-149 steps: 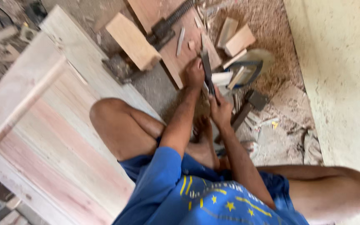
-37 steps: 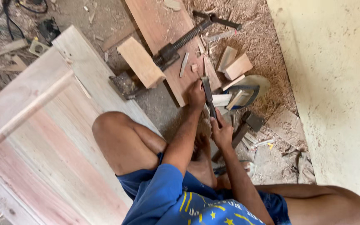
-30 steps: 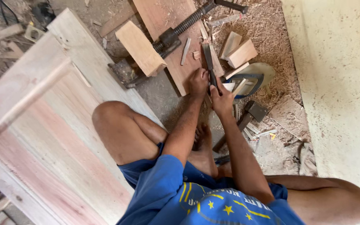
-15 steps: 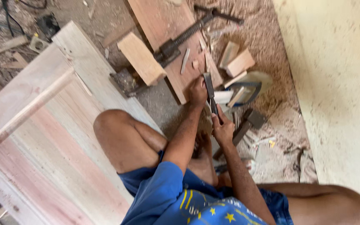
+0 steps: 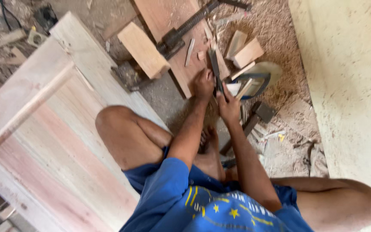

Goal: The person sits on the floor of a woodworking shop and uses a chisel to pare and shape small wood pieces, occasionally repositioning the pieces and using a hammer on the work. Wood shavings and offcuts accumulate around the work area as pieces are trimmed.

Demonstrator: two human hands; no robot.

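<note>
Hands are meeting at the far middle of the head view, above a sawdust-covered floor. The left hand (image 5: pixel 203 84) is lying knuckles-up with its fingers curled, pressing on the near end of a reddish plank (image 5: pixel 168 25); whether it grips anything I cannot tell. The right hand (image 5: pixel 229 104) is closing around the handle of a dark chisel (image 5: pixel 214 68), whose blade is pointing far across the plank. A metal bar clamp (image 5: pixel 185 31) is lying across the plank further away. Left of it a pale wood block (image 5: pixel 143 49) is sitting. Small offcuts (image 5: pixel 248 52) are lying to the right, and a panelled door (image 5: pixel 52 129) is filling the left.
</note>
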